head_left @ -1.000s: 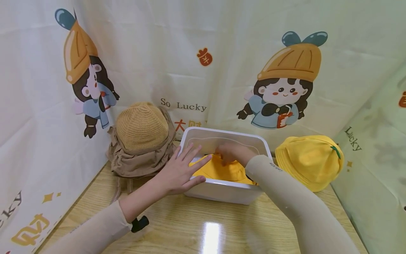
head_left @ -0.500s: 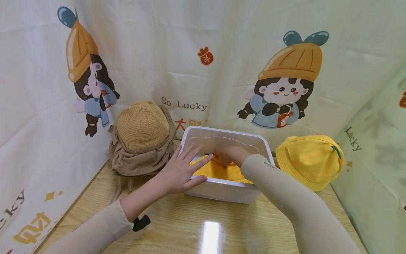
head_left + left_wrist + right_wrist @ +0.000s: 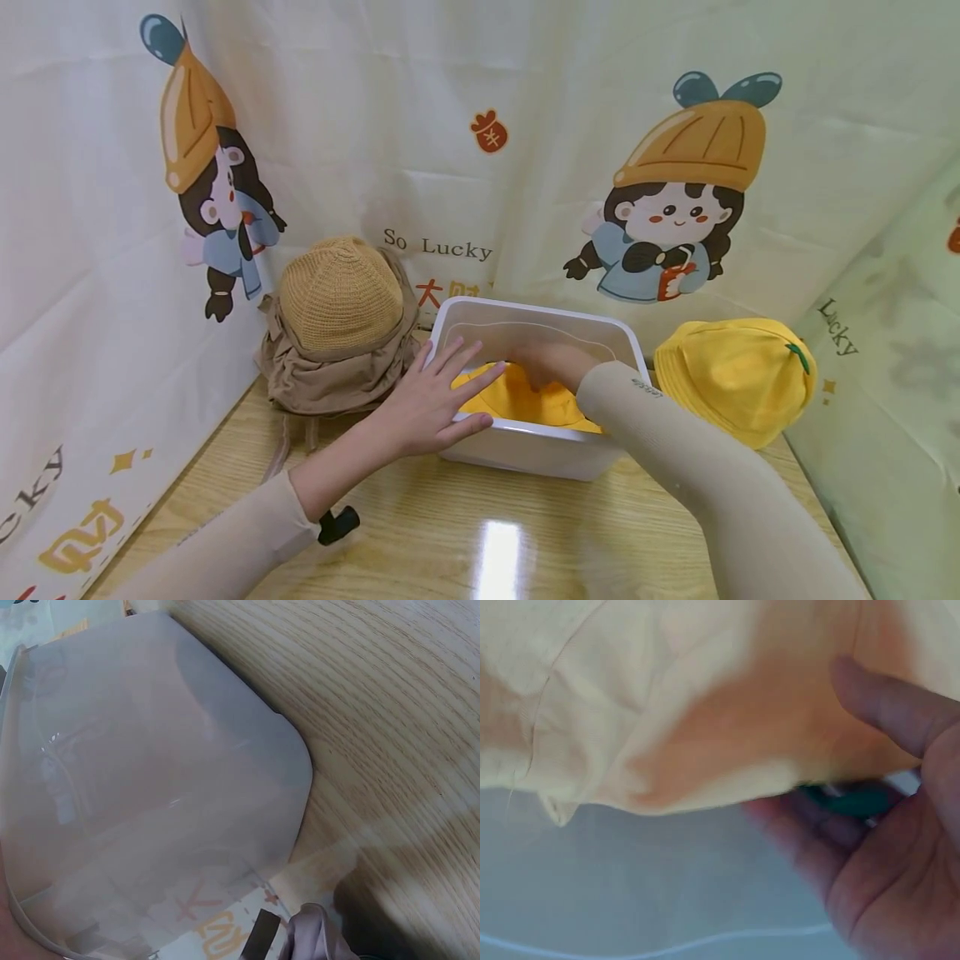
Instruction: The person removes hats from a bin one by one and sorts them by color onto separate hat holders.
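Note:
A white plastic bin [image 3: 525, 454] stands on the table with a yellow cloth hat [image 3: 498, 400] inside it. My left hand [image 3: 431, 404] lies with fingers spread at the bin's left rim. Reaching down into the bin, my right hand [image 3: 551, 367] is partly hidden behind its sleeve in the head view. In the right wrist view, that hand pinches the yellow hat's edge, thumb on the near face and fingers behind the cloth. A green leaf tab [image 3: 851, 802] shows between the fingers. The left wrist view is mostly filled by the bin's outer wall [image 3: 150, 750].
Left of the bin, a tan knitted hat [image 3: 341, 296] sits on top of a brown fabric bag [image 3: 322, 383] with straps. A second yellow hat [image 3: 735, 379] with a green leaf lies to the right. Printed curtains [image 3: 450, 183] enclose the wooden table [image 3: 420, 533].
My right hand shifts slightly deeper into the bin, and the yellow hat there bunches up under it. The left hand keeps its place at the rim.

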A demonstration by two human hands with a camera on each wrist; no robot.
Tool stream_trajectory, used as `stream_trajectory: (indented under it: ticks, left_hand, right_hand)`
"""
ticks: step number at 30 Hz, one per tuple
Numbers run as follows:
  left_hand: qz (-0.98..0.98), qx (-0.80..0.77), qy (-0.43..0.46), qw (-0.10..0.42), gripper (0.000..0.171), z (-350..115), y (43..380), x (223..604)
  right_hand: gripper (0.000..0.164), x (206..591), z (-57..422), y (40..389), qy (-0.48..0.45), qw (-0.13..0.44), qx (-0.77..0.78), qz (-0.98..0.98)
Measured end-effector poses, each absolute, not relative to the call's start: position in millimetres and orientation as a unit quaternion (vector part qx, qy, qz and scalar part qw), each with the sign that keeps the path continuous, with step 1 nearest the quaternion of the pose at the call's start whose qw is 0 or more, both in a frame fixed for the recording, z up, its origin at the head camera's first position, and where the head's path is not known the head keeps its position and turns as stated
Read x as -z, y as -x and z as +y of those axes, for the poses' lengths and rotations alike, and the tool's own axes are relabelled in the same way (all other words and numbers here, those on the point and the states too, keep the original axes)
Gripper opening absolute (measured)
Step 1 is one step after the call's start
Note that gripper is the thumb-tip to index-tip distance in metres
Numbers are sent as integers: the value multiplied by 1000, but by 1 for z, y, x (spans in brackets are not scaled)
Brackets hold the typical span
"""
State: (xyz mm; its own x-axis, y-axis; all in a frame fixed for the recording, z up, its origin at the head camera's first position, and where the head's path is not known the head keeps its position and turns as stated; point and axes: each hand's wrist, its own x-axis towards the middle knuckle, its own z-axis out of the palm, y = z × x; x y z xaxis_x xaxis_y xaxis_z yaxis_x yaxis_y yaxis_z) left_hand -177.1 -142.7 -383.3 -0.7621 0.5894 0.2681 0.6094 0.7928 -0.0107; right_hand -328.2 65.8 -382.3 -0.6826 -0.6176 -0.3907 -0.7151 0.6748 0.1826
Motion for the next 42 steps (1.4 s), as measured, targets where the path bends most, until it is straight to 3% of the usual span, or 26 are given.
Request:
stream_trajectory:
  ticks: [5, 7, 16, 25, 42]
  left_hand:
    - [-937, 43, 322, 127, 67, -142, 177, 383]
    - [-937, 43, 322, 125, 67, -142, 177, 383]
    - [-938, 49, 321, 122, 67, -143, 177, 382]
    - [-937, 64, 324, 116, 66, -143, 177, 381]
    - [-932, 66, 329, 138, 66, -144, 176, 383]
  right_hand:
    - [25, 358, 76, 325, 344, 176, -89, 918]
    - [18, 347, 81, 323, 334, 195, -52, 921]
    - [14, 306, 102, 321, 336, 206, 56, 917]
    - [15, 272, 119, 317, 332, 173, 111, 921]
    - [12, 228, 150, 311, 350, 38, 131, 927]
